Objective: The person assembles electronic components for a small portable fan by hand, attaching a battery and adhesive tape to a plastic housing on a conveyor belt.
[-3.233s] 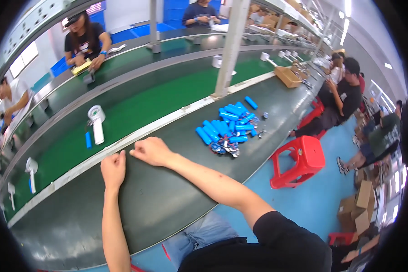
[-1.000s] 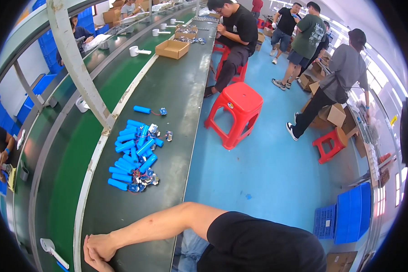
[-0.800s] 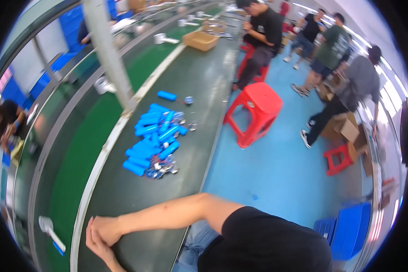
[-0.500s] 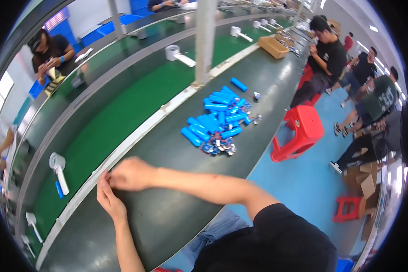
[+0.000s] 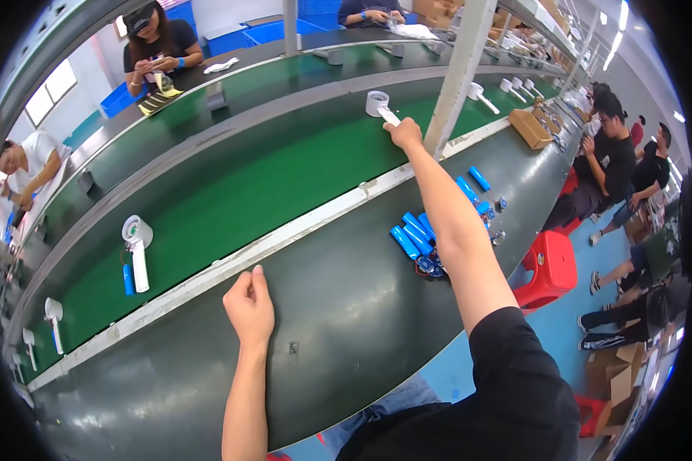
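My right arm stretches far ahead over the green conveyor belt (image 5: 284, 180). My right hand (image 5: 405, 132) closes on the handle of a white handheld fan body (image 5: 377, 103), which has a round head. My left hand (image 5: 250, 309) hovers by the belt's pale rail, over the dark worktop (image 5: 338, 323). Its fingers are curled and the thumb points up; the inside of that hand is hidden. Blue cylindrical batteries (image 5: 412, 237) with wires and small round parts lie heaped on the worktop, partly behind my right forearm.
Another white fan body (image 5: 137, 233) with a blue battery beside it lies on the belt at left. A white post (image 5: 460, 77) rises just right of my right hand. Farther back are a cardboard box (image 5: 530, 129) and seated people; a red stool (image 5: 550, 269) stands at right.
My hands were together by the rail; they have parted. The right hand has reached forward and right to the fan body and taken its handle. My view has shifted left.
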The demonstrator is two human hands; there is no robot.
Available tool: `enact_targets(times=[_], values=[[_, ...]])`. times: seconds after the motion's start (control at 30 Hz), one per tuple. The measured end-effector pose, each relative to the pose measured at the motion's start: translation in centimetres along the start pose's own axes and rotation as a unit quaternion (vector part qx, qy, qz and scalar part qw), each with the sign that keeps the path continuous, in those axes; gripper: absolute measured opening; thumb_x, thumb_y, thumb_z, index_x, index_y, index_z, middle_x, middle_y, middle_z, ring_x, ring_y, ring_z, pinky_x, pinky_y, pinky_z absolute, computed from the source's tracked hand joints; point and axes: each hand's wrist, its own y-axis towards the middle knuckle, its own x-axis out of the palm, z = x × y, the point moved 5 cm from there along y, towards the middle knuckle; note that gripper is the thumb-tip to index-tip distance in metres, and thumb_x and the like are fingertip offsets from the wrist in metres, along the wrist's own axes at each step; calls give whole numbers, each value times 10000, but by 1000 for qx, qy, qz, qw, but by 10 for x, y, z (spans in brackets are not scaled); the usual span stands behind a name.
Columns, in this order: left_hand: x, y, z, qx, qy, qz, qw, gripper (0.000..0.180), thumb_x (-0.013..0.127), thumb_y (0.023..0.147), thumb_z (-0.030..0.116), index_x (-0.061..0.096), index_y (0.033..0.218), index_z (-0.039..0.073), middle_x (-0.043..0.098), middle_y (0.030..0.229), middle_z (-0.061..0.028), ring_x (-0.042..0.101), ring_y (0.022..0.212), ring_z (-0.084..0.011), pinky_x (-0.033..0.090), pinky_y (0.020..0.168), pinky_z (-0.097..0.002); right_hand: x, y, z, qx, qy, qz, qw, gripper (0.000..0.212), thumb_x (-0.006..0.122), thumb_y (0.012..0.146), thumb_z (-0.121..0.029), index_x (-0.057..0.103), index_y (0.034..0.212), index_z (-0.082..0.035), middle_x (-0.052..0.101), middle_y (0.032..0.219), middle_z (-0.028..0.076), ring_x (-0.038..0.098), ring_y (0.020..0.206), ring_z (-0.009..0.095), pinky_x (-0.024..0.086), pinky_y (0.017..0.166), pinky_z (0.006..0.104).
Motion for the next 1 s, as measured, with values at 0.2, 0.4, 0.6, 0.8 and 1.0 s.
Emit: enact_targets(times=[0.2, 0.4, 0.6, 0.8, 1.0], values=[[2, 1, -6, -6, 13, -16, 1000, 445, 578, 1000, 235, 413, 654, 9, 310, 582, 18, 262, 584, -84, 226, 515, -302, -15, -61, -33, 51, 359, -157, 918, 403, 657, 916, -431, 584, 785, -57, 474, 655, -19, 383, 505, 75, 242, 427, 274], [-9, -4, 6, 93, -27, -8, 995, 337, 668, 941, 200, 616, 1227, 29, 606, 989, -53, 532, 811, -139, 432, 692, -271, -84, -311, -62, -232, 272, -144, 923, 381, 722, 897, -328, 614, 1083, -14, 601, 779, 30, 553, 648, 129, 459, 589, 311], [28, -35, 35, 188, -73, -164, 966, 693, 766, 835, 230, 463, 1432, 51, 580, 1260, -146, 538, 1112, -285, 395, 992, -405, -95, -445, -20, -240, 169, -129, 947, 468, 730, 885, -295, 576, 1240, -31, 668, 917, 127, 656, 784, 253, 518, 706, 350], [32, -46, 36, 195, -21, -230, 953, 638, 722, 869, 217, 464, 1429, 56, 612, 1219, -138, 551, 1106, -271, 387, 990, -388, -136, -409, 6, -278, 122, -83, 949, 297, 719, 876, -219, 658, 1107, -42, 588, 915, 88, 576, 708, 205, 483, 652, 333], [31, -48, 42, 222, -22, -225, 949, 587, 653, 919, 235, 449, 1442, 64, 605, 1220, -147, 545, 1121, -289, 382, 1008, -389, -163, -337, 46, -320, -50, 13, 946, 277, 722, 857, -158, 688, 1109, -49, 607, 938, 92, 571, 760, 214, 486, 710, 356]])
